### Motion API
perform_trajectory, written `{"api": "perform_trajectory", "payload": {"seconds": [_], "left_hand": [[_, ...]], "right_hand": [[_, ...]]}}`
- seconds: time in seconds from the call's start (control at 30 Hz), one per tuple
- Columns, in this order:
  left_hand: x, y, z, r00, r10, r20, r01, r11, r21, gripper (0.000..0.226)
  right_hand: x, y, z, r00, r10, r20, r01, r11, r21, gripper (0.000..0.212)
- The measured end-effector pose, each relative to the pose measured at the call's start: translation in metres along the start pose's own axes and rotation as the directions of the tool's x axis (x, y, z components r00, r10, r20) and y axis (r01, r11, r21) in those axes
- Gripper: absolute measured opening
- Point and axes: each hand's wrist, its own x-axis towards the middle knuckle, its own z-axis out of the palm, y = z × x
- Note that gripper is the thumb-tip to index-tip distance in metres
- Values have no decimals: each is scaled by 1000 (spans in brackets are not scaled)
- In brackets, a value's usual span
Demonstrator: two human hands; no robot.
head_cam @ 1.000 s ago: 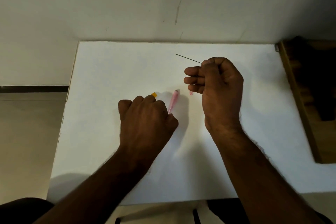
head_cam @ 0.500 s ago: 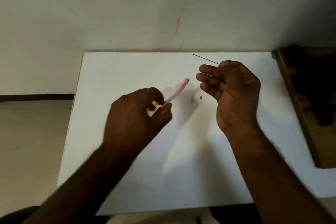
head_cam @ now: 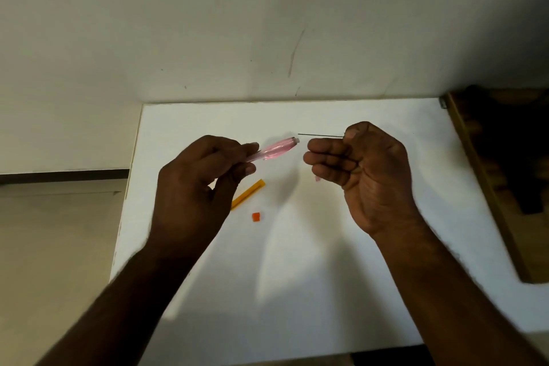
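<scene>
My left hand (head_cam: 202, 175) holds a pink translucent pen barrel (head_cam: 274, 150) above the white table (head_cam: 297, 291), its open end pointing right. My right hand (head_cam: 365, 169) pinches a thin dark refill rod (head_cam: 320, 135) between thumb and forefinger, with the rod sticking out leftward. The rod's free tip is just above and right of the barrel's open end, a small gap apart. The other fingers of my right hand are curled.
On the table lie a yellow-orange pen piece (head_cam: 248, 194), a small orange cap (head_cam: 255, 216) and a tiny pink piece (head_cam: 317, 178). A dark wooden frame (head_cam: 481, 175) stands along the right edge. The wall runs close behind the table.
My left hand has lifted the pink barrel off the table and turned it towards the right. The right hand has brought the rod down close to the barrel's end.
</scene>
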Motion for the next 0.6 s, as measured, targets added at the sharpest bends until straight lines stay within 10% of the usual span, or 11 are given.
{"api": "perform_trajectory", "payload": {"seconds": [0.6], "left_hand": [[1, -10, 3, 997, 68, -32, -66, 996, 63, 22]], "right_hand": [[1, -1, 0, 999, -22, 35, 26, 994, -103, 23]]}}
